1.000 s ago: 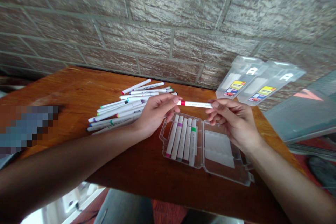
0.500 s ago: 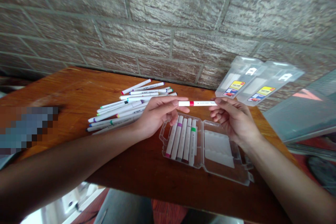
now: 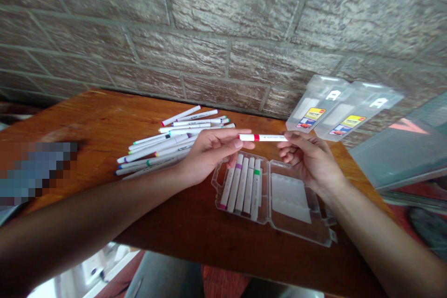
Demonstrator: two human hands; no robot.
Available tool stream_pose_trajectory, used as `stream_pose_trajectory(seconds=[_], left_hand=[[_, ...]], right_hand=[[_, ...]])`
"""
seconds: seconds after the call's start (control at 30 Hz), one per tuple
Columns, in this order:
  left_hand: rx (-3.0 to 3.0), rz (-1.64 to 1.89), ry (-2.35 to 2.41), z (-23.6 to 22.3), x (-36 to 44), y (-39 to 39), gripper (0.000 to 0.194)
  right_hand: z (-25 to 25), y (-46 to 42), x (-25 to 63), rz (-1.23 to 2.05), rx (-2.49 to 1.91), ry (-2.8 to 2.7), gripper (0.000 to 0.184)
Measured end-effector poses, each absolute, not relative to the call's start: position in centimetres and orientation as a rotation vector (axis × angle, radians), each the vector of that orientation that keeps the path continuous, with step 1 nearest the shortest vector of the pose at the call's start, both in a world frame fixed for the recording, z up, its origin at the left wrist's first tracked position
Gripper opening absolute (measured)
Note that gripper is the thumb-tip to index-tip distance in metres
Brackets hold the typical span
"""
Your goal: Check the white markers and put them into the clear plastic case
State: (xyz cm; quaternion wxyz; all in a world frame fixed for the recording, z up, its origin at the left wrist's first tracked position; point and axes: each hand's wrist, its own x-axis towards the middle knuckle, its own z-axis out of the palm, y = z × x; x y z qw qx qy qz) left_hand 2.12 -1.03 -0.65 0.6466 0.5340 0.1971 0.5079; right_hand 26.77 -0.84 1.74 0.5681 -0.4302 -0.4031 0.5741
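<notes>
A white marker (image 3: pixel 268 138) with a red band and a red end lies level in the air above the open case. Its right end is pinched between the thumb and fingers of my right hand (image 3: pixel 309 151). My left hand (image 3: pixel 213 149) is at the marker's red end, fingers stretched behind it and thumb apart below; whether they touch it I cannot tell. Beneath my hands a clear plastic case (image 3: pixel 268 195) lies unfolded on the table. Several white markers (image 3: pixel 240 186) stand side by side in its left half, one with a green band, one with purple.
On the wooden table (image 3: pixel 87 125), left of the case, lies a loose pile of markers (image 3: pixel 174 137). Two clear plastic cases (image 3: pixel 323 102) with yellow labels lean by the brick wall (image 3: pixel 209 46) at the back right. A blurred-out object (image 3: pixel 38 172) is at the left edge.
The marker has shifted slightly right with my right hand. My left fingers, earlier pinching its left end, have straightened and the thumb has dropped away, baring the red end.
</notes>
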Motion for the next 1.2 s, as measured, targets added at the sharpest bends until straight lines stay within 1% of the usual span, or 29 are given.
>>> stream_pose_trajectory(seconds=[0.13, 0.33, 0.57, 0.83, 1.2], left_hand=[[1.251, 1.151, 0.487, -0.61, 2.16, -1.04, 0.038], [1.203, 1.157, 0.481, -0.53, 2.24, -1.16, 0.032], [1.180, 1.146, 0.594, -0.63, 2.37, -1.03, 0.038], [1.197, 1.180, 0.680, -0.98, 2.40, -0.80, 0.038], [1.356, 1.163, 0.736, -0.10, 2.38, -1.37, 0.037]], right_hand=[[1.75, -0.86, 26.76, 1.350, -1.006, -0.942, 0.040], [1.69, -0.77, 26.69, 1.336, -0.999, -0.961, 0.038], [1.85, -1.06, 26.55, 1.236, -0.956, -1.037, 0.035], [1.65, -1.21, 26.51, 1.160, -0.940, -1.093, 0.029], [1.71, -1.05, 26.60, 1.193, -0.966, -1.065, 0.035]])
